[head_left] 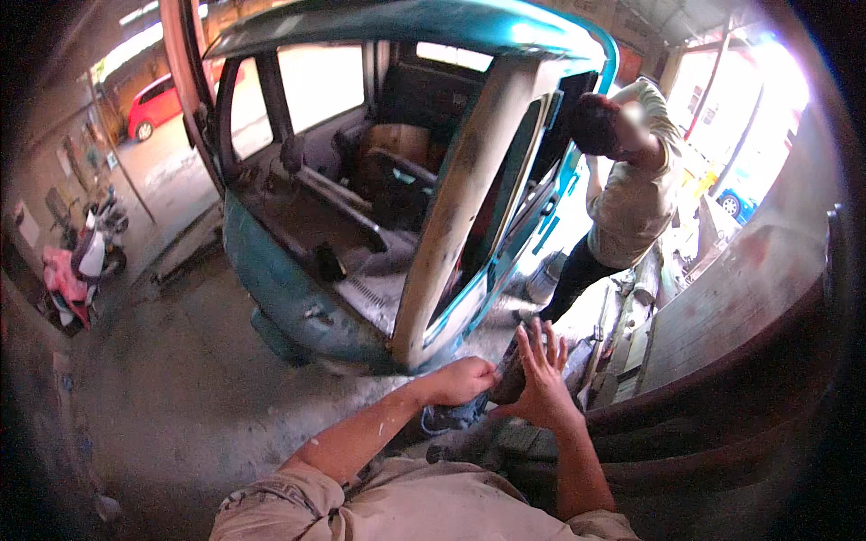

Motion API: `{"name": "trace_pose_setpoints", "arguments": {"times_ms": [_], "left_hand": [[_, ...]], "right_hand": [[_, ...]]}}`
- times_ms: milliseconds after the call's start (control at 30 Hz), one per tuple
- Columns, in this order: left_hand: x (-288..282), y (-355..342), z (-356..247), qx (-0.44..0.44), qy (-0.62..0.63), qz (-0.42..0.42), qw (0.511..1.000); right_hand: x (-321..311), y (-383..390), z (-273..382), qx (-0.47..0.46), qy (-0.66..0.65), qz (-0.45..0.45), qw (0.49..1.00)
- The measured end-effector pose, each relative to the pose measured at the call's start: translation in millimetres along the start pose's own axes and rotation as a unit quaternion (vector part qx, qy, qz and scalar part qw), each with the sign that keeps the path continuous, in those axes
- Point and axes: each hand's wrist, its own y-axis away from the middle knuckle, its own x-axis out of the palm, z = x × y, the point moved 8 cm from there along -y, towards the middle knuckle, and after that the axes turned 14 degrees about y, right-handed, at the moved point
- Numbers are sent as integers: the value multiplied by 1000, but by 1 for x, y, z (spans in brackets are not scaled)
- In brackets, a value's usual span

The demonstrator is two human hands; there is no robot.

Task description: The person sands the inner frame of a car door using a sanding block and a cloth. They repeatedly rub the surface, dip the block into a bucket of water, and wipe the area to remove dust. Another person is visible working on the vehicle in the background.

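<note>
My left hand (460, 380) is closed in front of my body, with what it grips, if anything, hard to make out. Just right of it my right hand (541, 383) is raised with its fingers spread. A dark object shows between the two hands, partly hidden, and blue-grey material (451, 417) lies below my left hand. Ahead stands a stripped teal vehicle body (289, 293) with empty window openings and a bare, scuffed pillar (460, 180).
A co-worker (631, 203) stands at the vehicle's right side. A dark curved panel (740, 379) lines the right. A motorbike (90, 261) is parked at the left, and a red car (153, 108) shows outside. A bucket (546, 275) sits near the co-worker's legs.
</note>
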Motion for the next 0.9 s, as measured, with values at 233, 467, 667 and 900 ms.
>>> {"name": "trace_pose_setpoints", "arguments": {"times_ms": [233,467,667,900], "left_hand": [[3,11,27,0,106,89,990],[5,15,43,-67,141,220,963],[2,9,43,-137,134,243,951],[-19,-5,91,-162,367,83,912]], "right_hand": [[11,19,26,-256,149,175,939],[14,17,38,-350,97,111,925],[22,7,29,-293,-98,64,949],[73,11,-30,-47,-225,0,973]]}}
